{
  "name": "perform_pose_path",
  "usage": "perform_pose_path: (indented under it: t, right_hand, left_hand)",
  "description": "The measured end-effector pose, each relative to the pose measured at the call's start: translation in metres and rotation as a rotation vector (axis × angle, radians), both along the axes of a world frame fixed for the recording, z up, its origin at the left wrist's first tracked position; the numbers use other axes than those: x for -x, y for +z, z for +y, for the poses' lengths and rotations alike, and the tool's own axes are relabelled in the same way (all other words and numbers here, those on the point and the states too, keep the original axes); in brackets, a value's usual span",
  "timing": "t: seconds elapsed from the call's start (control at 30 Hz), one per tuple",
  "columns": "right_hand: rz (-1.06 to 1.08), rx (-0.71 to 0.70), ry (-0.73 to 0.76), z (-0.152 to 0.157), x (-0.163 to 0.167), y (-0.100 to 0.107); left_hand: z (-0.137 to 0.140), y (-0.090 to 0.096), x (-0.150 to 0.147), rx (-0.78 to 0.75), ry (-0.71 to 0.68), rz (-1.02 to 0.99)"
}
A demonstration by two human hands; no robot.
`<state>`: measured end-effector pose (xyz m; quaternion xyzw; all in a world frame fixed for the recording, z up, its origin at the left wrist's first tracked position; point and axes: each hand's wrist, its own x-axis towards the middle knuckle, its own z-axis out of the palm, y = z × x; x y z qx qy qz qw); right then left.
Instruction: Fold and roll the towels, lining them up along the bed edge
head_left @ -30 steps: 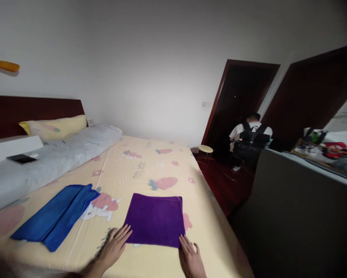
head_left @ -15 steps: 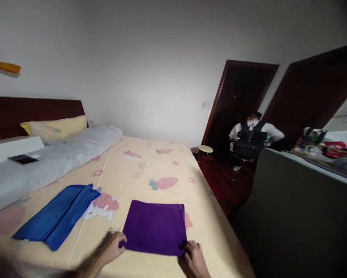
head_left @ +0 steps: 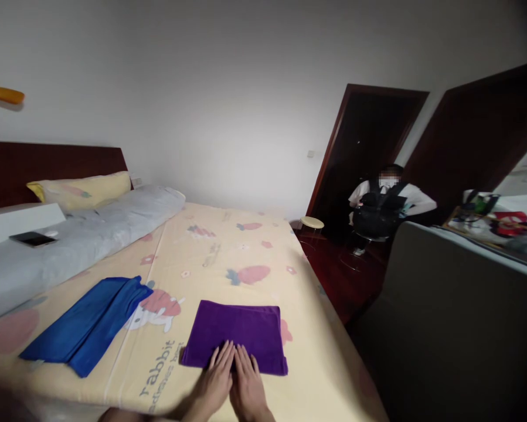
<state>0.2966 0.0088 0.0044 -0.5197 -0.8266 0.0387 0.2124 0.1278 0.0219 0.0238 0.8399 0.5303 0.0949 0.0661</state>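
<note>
Purple fabric, folded into a neat flat oblong, lies under both hands; this purple cloth (head_left: 237,321) is the landmark for everything else. Nearest, at the middle of its near edge, the left hand (head_left: 218,373) and the right hand (head_left: 247,378) rest side by side, just beside each other, fingers straight and pointing away over the fabric. Neither hand pinches anything: the fingers are stretched out and laid flat on top, and the thumbs are too hidden to judge. The cloth itself rests on the patterned bedsheet (head_left: 316,363), and at both of its near corners a little of another layer seems to stick out.

The step in hand looks like pressing down and smoothing the folded near edge. As I judge it, the next move calls for light, even pressure from the centre of the cloth out towards those two corners, so that the layers line up and the top does not ruck.

Left of the purple cloth and well apart from it lies a blue cloth (head_left: 85,328), creased along its length and set at a slant. Beyond the purple cloth, far to the right, stand a round stool (head_left: 312,223) and, past it, a seated person (head_left: 380,205).
</note>
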Motion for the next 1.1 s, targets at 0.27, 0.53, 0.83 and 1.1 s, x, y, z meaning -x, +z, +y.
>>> perform_pose_path:
  t: [0.27, 0.53, 0.83, 1.1]
  right_hand:
    - [-0.057, 0.012, -0.186, -0.016, -0.101, -0.016]
    - [-0.016, -0.103, -0.147, -0.003, -0.029, -0.003]
    - [-0.064, -0.026, -0.138, -0.007, -0.092, -0.017]
    - [-0.087, 0.009, -0.212, 0.005, -0.103, -0.012]
  left_hand:
    - [-0.004, 0.001, 0.100, -0.191, -0.072, 0.058]
    - [-0.003, -0.007, 0.028, -0.209, 0.011, 0.072]
    - [-0.006, -0.003, 0.084, -0.124, -0.007, 0.029]
    - [0.007, 0.007, 0.110, -0.107, 0.103, 0.059]
